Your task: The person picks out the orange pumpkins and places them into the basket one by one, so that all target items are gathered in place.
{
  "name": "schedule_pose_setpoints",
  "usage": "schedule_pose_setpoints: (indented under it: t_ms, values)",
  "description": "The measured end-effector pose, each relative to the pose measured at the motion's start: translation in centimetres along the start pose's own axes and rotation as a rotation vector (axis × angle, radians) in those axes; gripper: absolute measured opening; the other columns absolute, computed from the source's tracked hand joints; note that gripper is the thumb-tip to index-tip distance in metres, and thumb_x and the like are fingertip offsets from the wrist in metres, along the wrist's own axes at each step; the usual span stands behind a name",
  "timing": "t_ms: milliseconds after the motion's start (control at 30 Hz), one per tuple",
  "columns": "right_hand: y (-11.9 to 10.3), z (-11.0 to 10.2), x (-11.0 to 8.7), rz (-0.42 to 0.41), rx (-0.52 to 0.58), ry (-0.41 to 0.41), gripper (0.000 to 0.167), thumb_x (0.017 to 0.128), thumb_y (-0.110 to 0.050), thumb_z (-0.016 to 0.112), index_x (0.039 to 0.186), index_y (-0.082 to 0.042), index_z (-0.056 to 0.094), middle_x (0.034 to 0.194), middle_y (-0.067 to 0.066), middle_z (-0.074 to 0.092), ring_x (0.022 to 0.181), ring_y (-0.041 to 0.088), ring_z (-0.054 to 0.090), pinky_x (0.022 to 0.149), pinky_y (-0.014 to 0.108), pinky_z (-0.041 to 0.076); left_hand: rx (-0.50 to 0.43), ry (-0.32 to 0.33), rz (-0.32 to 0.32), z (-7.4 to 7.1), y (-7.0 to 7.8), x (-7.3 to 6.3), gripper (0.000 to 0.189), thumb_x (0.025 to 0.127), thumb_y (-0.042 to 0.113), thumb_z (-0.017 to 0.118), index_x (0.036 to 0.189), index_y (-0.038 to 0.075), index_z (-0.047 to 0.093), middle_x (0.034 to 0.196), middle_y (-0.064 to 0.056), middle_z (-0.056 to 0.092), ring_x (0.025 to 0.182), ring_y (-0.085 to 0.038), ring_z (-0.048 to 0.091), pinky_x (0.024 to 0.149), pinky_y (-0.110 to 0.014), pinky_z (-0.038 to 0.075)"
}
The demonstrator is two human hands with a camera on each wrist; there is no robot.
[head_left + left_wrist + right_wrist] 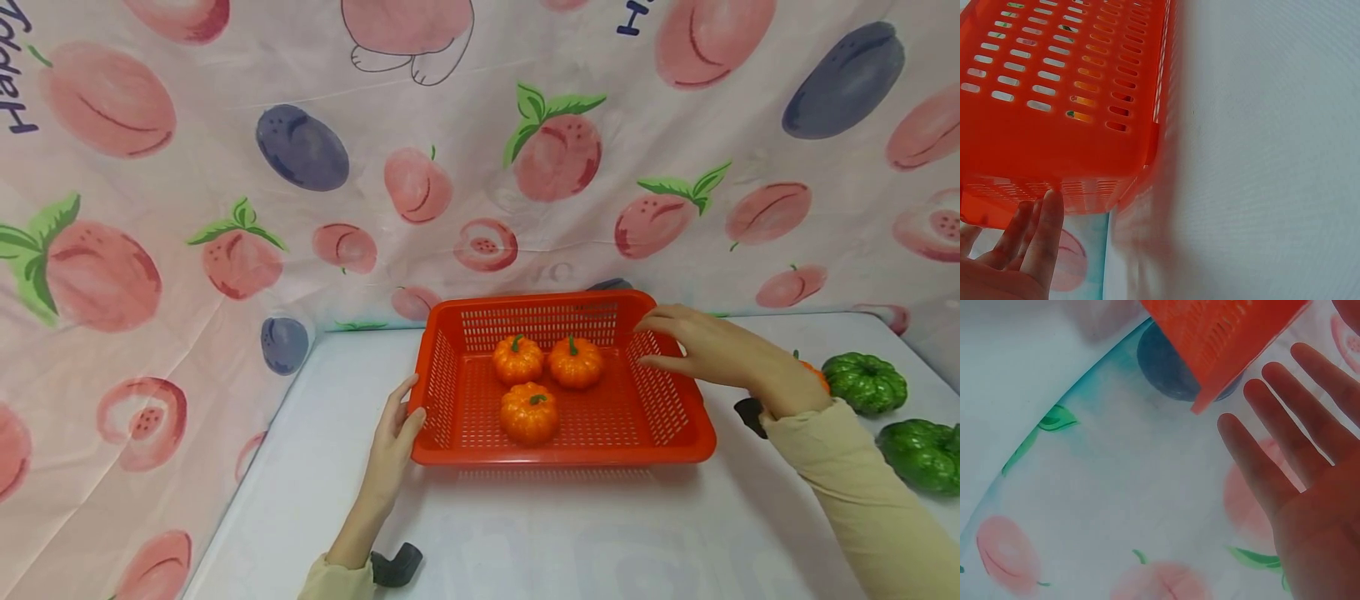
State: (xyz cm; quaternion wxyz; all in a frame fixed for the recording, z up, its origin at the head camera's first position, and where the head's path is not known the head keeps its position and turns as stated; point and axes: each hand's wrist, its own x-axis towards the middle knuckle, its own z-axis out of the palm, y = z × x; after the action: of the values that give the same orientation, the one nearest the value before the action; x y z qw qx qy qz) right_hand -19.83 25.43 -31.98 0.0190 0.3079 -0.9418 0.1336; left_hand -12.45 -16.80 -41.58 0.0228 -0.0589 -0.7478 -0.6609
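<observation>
A red-orange plastic basket (562,456) with slotted walls stands on the white table, with three small orange pumpkins (529,414) inside. My left hand (393,429) is at the basket's left end. Its fairly straight fingers (1047,231) touch the outside there, and the thumb lies against the rim. Over the right end hovers my right hand (701,346), its fingers (1291,437) spread and holding nothing. From the right wrist view they appear apart from the basket (1222,337).
At the right lie two green pumpkin-like vegetables (864,383), and an orange one (813,373) partly hidden by the right forearm. Fruit-printed cloth (480,167) hangs behind and along the left. A black wrist-worn piece (397,567) shows at the left wrist.
</observation>
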Motion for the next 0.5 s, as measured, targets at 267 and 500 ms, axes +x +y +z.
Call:
schedule_pose_setpoints:
  t_ms: [267,500]
  values:
    - [0.7,-0.1,-0.6,0.07,0.006,-0.018,0.047,0.089,-0.029,0.075,0.125,-0.002,0.064,0.126,0.015,0.061,0.119,0.035,0.055,0.098,0.055,0.047,0.008,0.001,-0.003,0.0,0.0,0.0,0.052,0.105,0.019,0.048,0.154,0.019,0.032,0.139,-0.021,0.052,0.118,-0.034,0.056,0.091,-0.021,0.05]
    - [1.6,0.1,-1.3,0.104,0.006,-0.032,0.048,0.089,-0.032,0.074,0.127,-0.005,0.063,0.126,0.013,0.06,0.118,0.032,0.055,0.096,0.054,0.049,0.009,0.008,-0.004,0.0,0.1,0.0,0.052,0.105,0.018,0.048,0.154,0.019,0.032,0.139,-0.021,0.052,0.118,-0.033,0.055,0.091,-0.02,0.05]
